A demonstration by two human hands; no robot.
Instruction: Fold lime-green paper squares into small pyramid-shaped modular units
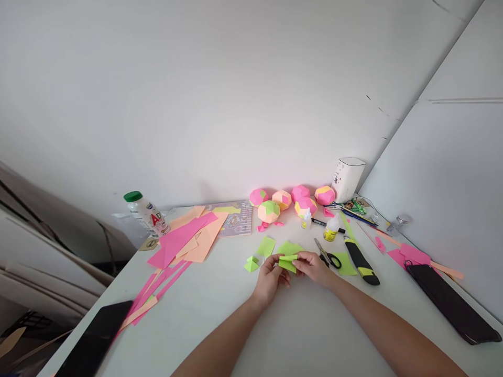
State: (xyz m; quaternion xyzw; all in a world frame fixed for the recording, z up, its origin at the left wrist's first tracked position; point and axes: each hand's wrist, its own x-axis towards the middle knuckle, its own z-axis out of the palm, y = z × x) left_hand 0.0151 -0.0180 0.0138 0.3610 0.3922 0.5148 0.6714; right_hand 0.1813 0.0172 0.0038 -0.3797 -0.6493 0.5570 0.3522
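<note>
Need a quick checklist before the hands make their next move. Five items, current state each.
1. Green paper piece held by both left hand and right hand: ok.
2. Scissors set down, out of the hands: ok, on the table beyond the right hand.
3. Utility knife blade retracted: cannot tell, too small at its tip.
4. Yellow-labelled bottle upright: ok.
5. Loose green sheets kept well away from the hands: not ok, they lie just beyond the fingers.
</note>
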